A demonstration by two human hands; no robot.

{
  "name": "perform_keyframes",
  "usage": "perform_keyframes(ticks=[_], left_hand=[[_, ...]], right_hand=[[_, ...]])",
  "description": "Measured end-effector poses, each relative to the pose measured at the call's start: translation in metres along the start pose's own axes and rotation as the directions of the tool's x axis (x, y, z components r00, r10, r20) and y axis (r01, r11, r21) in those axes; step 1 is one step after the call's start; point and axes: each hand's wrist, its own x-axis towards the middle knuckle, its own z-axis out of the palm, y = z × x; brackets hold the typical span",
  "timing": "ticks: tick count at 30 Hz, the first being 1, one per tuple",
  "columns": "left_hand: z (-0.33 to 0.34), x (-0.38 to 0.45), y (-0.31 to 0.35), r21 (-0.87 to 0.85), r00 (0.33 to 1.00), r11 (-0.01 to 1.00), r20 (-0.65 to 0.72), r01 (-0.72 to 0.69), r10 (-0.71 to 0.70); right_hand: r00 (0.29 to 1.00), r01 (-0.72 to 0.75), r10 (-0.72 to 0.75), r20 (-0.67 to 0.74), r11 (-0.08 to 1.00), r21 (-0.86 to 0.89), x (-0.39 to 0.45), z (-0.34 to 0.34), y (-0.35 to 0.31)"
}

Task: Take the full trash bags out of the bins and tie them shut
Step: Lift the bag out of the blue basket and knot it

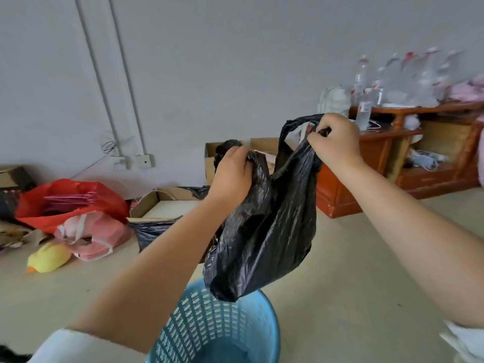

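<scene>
A black plastic trash bag (264,231) hangs in the air in front of me, its bottom just above the rim of a blue perforated bin (209,328). My left hand (231,174) is closed around the bag's left handle. My right hand (336,141) grips the right handle loop, held higher and further right. The bag's mouth sags between the two hands. No bag shows inside the bin.
Cardboard boxes (167,203) and another black bag (152,231) lie on the floor ahead. A red bag (73,203), a pink bag (97,234) and a yellow plush toy (49,258) lie left. A wooden cabinet (392,153) with plastic bottles (364,111) stands right.
</scene>
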Motion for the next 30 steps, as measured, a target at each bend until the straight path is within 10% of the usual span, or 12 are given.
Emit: perform_keyframes(ticks=[13, 18, 21, 23, 27, 30], left_hand=[[0.131, -0.101, 0.004, -0.205, 0.988, 0.978, 0.156, 0.038, -0.006], [0.180, -0.177, 0.001, -0.383, 0.873, 0.815, 0.402, 0.436, -0.278], [0.204, -0.203, 0.001, -0.432, 0.805, 0.680, 0.322, 0.593, -0.498], [0.215, -0.213, 0.000, -0.440, 0.699, 0.561, 0.270, 0.701, -0.663], [0.229, -0.229, -0.013, -0.430, 0.273, 0.067, 0.437, 0.900, -0.857], [0.236, -0.234, -0.020, -0.339, 0.160, -0.006, 0.459, 0.941, -0.874]], right_hand=[[0.857, -0.480, 0.458, 0.236, 0.876, 0.043, -0.124, -0.051, 0.135], [0.591, -0.733, 0.751, 0.295, 0.652, -0.194, -0.195, -0.042, 0.207], [0.408, -0.744, 0.853, 0.326, 0.517, -0.424, -0.214, -0.043, 0.237], [0.371, -0.598, 0.872, 0.319, 0.487, -0.636, -0.220, -0.049, 0.254], [0.301, -0.402, 0.889, 0.344, 0.445, -0.800, -0.225, -0.064, 0.286], [0.423, -0.377, 0.771, 0.476, 0.627, -0.682, -0.219, -0.072, 0.299]])
